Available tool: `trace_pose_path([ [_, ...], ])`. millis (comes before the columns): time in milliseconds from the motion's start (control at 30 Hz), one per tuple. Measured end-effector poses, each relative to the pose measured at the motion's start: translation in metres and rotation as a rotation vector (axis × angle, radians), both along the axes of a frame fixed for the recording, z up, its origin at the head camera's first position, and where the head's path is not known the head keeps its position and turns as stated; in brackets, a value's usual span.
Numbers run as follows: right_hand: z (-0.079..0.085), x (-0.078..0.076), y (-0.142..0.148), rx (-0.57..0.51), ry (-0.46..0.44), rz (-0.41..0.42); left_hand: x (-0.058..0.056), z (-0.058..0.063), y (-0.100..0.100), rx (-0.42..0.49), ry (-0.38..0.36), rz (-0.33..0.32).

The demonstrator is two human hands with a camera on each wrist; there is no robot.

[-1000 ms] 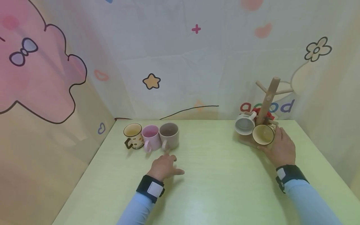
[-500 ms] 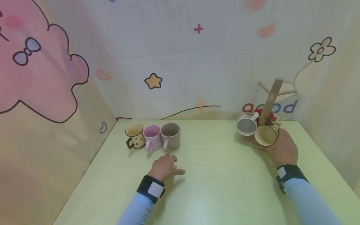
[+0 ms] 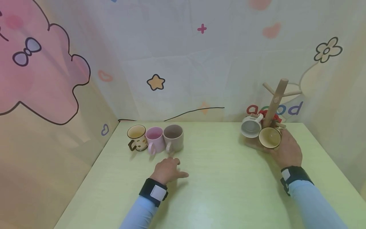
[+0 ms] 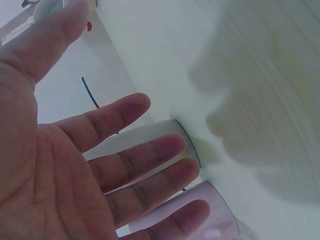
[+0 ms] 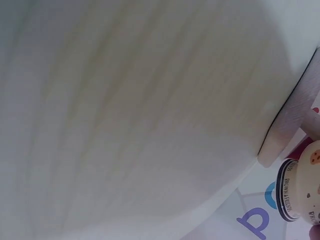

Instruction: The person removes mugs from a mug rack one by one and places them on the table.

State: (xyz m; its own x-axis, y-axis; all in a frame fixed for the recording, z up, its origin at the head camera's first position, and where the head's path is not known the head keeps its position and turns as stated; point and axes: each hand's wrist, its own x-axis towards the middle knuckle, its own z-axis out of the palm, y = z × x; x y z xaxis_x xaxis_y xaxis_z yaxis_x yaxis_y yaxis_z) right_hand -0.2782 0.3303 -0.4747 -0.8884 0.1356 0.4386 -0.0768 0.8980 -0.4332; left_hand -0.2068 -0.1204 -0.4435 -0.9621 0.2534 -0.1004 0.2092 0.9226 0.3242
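My right hand holds a cream mug with a dark rim against the lower front of a wooden mug tree. The mug lies tilted, its mouth facing me; where its handle meets the peg is hidden. In the right wrist view, the patterned mug shows at the right edge, with a bit of finger below it. My left hand hovers over the table with spread fingers, holding nothing. Just beyond it stands a grey mug, touching a pink mug. A patterned cream mug stands at their left.
A white mug hangs on the tree's left side, next to the held one. Upper pegs stick out bare. Something red sits behind the trunk. A printed cloth closes off the table's back and sides.
The head view has shifted slightly, moving the scene a little to the right. My right hand and its mug have barely moved against the tree; my left hand keeps its pose.
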Motion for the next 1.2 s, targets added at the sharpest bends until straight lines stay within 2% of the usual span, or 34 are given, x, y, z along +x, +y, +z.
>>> trace_pose_path([
  [233,0.003,0.003,-0.001,0.007,-0.035,0.028,0.001,0.0,0.001,-0.001,-0.006,0.0],
  [467,0.007,0.006,-0.004,0.015,-0.051,0.02,0.002,0.001,0.001,-0.005,-0.007,0.003],
  [867,0.012,0.01,-0.007,-0.027,-0.043,0.043,0.003,0.003,0.002,0.0,-0.004,-0.009],
  [1200,0.009,0.016,-0.008,-0.05,0.022,0.031,0.003,0.002,0.004,0.006,-0.005,-0.013],
])
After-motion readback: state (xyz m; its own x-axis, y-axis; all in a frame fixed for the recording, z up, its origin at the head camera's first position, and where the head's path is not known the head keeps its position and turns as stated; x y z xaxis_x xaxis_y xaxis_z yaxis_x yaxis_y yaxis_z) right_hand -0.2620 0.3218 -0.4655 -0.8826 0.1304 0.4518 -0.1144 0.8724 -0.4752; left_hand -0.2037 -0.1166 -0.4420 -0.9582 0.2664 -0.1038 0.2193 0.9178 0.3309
